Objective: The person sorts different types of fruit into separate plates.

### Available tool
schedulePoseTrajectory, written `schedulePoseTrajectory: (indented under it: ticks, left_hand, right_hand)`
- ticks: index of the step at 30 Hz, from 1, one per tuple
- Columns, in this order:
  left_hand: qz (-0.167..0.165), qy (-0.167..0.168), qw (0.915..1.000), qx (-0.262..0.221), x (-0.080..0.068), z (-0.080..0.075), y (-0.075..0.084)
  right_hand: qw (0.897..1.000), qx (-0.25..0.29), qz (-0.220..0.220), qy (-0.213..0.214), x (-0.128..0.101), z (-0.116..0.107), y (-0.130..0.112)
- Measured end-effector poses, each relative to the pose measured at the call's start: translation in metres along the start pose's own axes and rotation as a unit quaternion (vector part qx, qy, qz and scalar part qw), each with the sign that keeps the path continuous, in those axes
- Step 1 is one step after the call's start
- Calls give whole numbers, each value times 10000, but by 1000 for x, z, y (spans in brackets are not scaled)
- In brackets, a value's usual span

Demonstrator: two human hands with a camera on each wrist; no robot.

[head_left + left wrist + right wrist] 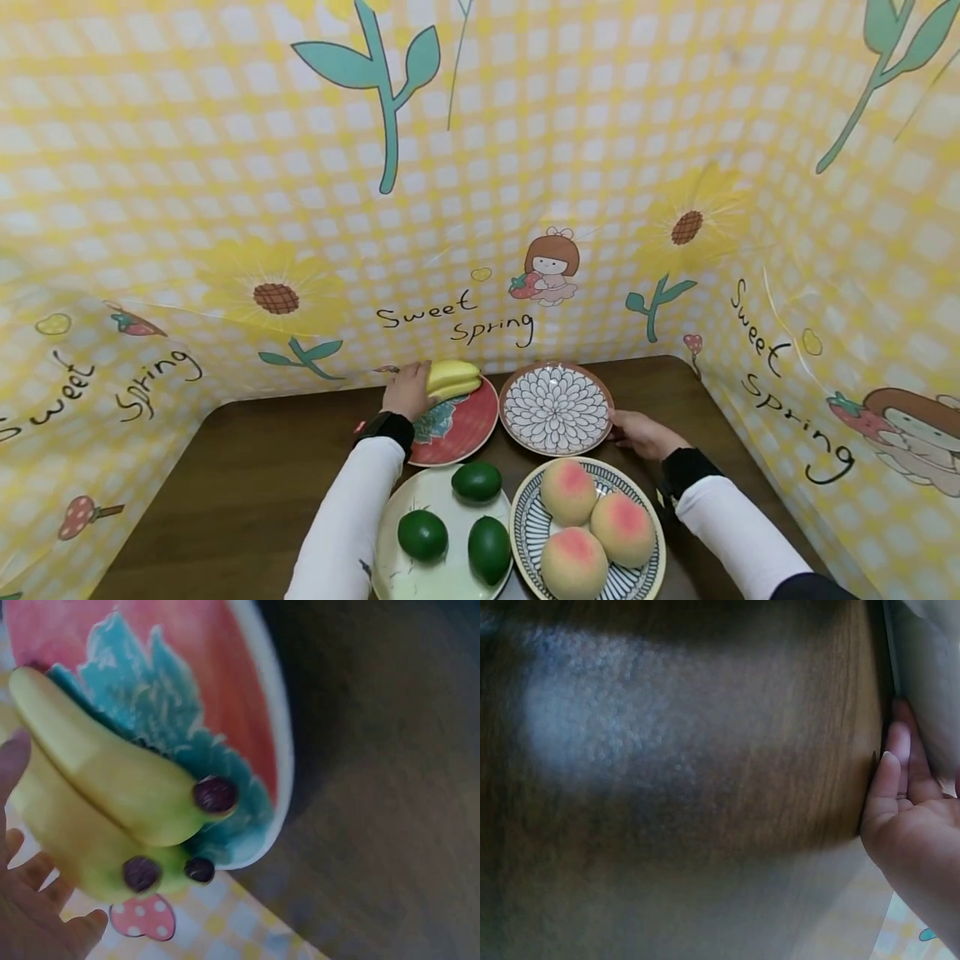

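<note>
Staged tabletop set, not a real kitchen or home. Dark wood table boxed in at 9, 12 and 3 o'clock by yellow gingham backdrop printed with sunflowers and "Sweet Spring". Patterned plates at 12 o'clock, glossy, identical-looking peaches and green fruit at 6.

The head view is bright and evenly lit, with soft, faint shadows under the plates; its wide lens bends the yellow checked backdrop at the edges. Both wrist views are dim and soft: the yellow plastic bananas are blurred, and a pale patch of glare sits on the dark wooden tabletop.
</note>
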State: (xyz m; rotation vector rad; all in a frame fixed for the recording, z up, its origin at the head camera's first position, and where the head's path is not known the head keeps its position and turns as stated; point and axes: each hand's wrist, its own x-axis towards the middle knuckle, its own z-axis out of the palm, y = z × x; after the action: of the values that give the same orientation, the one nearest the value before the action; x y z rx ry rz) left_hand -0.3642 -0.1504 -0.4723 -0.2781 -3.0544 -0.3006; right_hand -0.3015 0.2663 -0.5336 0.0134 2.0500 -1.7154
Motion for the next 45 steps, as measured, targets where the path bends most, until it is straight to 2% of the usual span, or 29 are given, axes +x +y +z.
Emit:
schedulePoseTrajectory:
  ticks: [3,7,13,19,23,26,29,31,36,38,39,40,43,45]
  left_hand:
    - [-3,145,9999,45,-2,7,-4]
    - [-106,238,9996,-54,0,7,-7]
    - [-318,176,9988,-327,-2,5,-8]
    - [-357,74,9982,-478,-6,0,-2]
    - [-226,59,9986,-474,-4,-4,6]
    - [20,52,9983,-572,-2,-7,15]
    - [248,16,9973,-687,2,-11,31]
    - [418,-2,9959,-808,6,-13,48]
    - [958,-253,9901,-993,19,-10,107]
    - [1209,-465,9868,-968,22,-5,131]
    - [1320,-616,9848,-947,23,-2,141]
    - [1408,-741,9827,-947,24,2,150]
    - [1429,-1050,9801,-889,22,13,170]
    - [1259,-1262,9805,-825,19,19,177]
  right_hand:
    - [9999,22,37,128,0,4,1]
    - [9999,-5,28,157,1,5,1]
    - [9998,-78,51,173,1,5,0]
    - [9998,-114,68,165,2,7,2]
    - [9996,-131,82,251,1,9,3]
    - [9993,-141,87,330,1,9,2]
    - [9994,-154,68,314,1,7,0]
    - [9994,-163,64,308,1,6,0]
    - [9993,-145,57,330,6,-5,3]
    - [9996,-99,-22,252,13,-13,12]
    - [9996,34,-276,59,26,-23,29]
    - [9994,72,-327,-6,30,-26,34]
    - [9992,112,-357,-112,35,-25,41]
    - [9992,89,-371,-101,30,-16,36]
